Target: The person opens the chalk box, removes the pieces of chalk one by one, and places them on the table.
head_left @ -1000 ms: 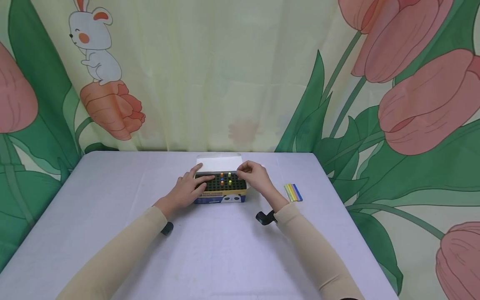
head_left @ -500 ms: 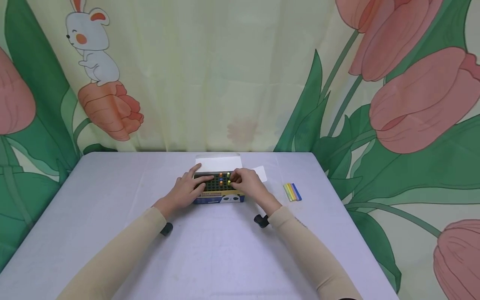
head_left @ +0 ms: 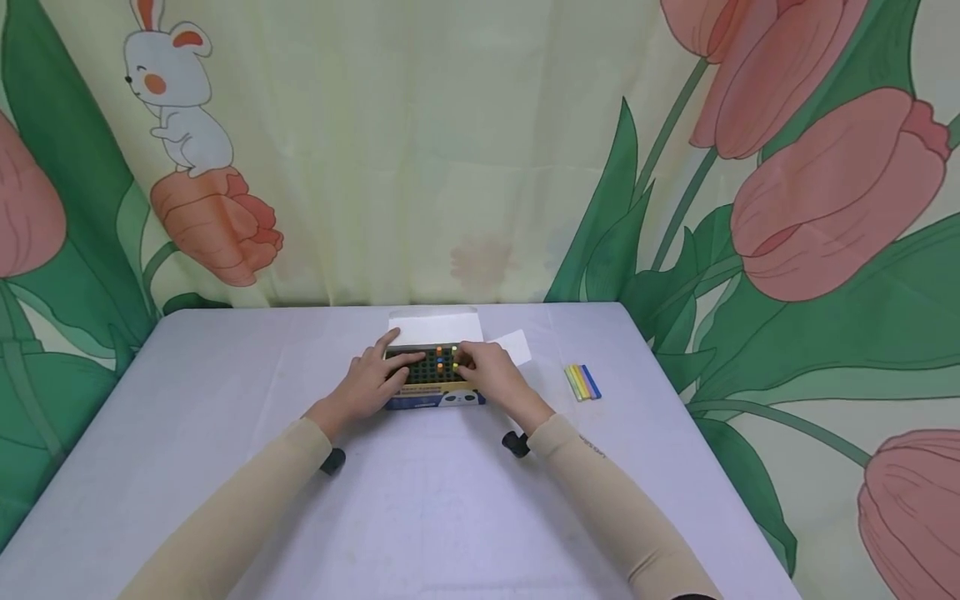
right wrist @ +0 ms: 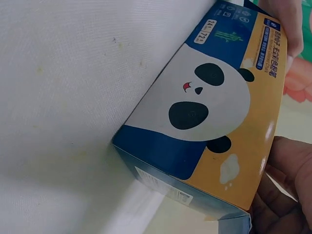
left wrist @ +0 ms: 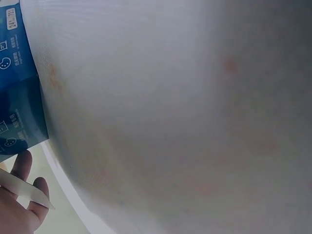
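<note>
In the head view, a chalk box (head_left: 427, 398) with a panda on its front stands at the back middle of the table. Its dark holder (head_left: 420, 372) has rows of holes, with several orange, blue and yellow chalk sticks (head_left: 439, 352) upright towards the right. My left hand (head_left: 362, 387) rests with spread, mostly straight fingers over the box's left part. Over the right part, my right hand (head_left: 491, 371) has thumb and fingers brought together among the chalks, pinching a chalk stick largely hidden by the fingertips. The right wrist view shows the panda side (right wrist: 209, 97) and curled right fingers (right wrist: 275, 207).
A raised white lid flap (head_left: 435, 327) stands behind the box, and a white side flap (head_left: 514, 346) sticks out at its right. Several chalk sticks (head_left: 582, 382) lie side by side on the white tablecloth (head_left: 420, 500) to the right. A printed curtain (head_left: 375, 167) hangs behind.
My right hand has moved left and slightly down, from the box's right edge in over the holder, uncovering the side flap. The left hand stays in place on the box.
</note>
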`<action>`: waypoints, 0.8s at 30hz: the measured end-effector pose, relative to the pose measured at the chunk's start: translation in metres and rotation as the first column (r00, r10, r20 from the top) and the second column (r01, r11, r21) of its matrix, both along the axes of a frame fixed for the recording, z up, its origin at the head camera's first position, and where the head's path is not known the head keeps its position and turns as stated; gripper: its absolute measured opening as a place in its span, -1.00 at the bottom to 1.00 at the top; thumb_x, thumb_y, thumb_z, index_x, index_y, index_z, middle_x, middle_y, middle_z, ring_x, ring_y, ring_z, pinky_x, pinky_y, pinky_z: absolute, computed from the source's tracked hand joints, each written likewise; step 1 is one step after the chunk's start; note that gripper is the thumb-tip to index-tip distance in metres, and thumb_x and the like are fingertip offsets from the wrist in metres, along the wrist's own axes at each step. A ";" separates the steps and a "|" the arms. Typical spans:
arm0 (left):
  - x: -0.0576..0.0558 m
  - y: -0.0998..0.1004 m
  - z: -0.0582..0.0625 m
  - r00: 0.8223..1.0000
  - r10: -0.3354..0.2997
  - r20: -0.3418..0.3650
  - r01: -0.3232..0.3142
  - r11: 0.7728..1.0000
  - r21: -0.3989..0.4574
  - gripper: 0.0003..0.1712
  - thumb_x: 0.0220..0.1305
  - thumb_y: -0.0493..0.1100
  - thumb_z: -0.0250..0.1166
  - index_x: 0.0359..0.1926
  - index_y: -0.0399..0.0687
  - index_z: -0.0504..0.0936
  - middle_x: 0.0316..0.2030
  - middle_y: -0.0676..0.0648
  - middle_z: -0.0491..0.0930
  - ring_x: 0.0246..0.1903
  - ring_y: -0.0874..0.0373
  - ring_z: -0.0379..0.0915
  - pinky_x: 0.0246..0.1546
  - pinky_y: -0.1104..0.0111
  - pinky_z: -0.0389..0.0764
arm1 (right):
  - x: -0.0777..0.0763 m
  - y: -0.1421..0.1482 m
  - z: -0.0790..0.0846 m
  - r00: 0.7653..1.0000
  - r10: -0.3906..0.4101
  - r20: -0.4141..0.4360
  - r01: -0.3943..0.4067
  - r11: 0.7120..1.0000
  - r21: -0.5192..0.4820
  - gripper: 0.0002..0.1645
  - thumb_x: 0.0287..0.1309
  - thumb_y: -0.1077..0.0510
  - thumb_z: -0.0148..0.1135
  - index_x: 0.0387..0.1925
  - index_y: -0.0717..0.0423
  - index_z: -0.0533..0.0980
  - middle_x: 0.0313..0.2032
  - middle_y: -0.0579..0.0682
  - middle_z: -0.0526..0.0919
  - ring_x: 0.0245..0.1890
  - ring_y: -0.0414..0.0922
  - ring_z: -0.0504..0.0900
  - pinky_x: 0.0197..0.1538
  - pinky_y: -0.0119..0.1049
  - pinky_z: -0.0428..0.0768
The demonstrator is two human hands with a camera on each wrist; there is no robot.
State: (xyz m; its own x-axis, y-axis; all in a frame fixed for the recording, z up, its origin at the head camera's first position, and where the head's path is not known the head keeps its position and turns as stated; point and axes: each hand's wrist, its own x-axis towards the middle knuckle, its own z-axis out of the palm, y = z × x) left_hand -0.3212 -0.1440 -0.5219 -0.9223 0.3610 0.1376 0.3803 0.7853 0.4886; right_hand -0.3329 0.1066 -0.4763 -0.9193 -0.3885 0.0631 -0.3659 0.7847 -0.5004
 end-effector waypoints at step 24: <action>0.001 0.001 -0.001 1.000 0.004 0.002 -0.004 1.000 0.003 -0.49 0.63 0.09 -0.11 0.43 0.32 0.53 0.65 -0.17 -0.13 0.33 -0.40 0.30 0.17 -0.35 0.26 | 0.007 -0.002 0.003 0.996 0.045 -0.080 -0.037 0.993 0.108 -0.91 0.48 0.16 0.21 -0.07 -0.04 0.60 -0.14 -0.04 0.79 -0.23 -0.15 0.74 -0.18 -0.27 0.64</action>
State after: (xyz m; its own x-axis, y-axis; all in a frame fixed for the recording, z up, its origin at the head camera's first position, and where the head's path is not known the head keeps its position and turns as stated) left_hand -0.3206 -0.1428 -0.5226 -0.9239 0.3573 0.1371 0.3766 0.7851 0.4918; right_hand -0.3263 0.1047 -0.4732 -0.8958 -0.4344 0.0944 -0.4356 0.8154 -0.3813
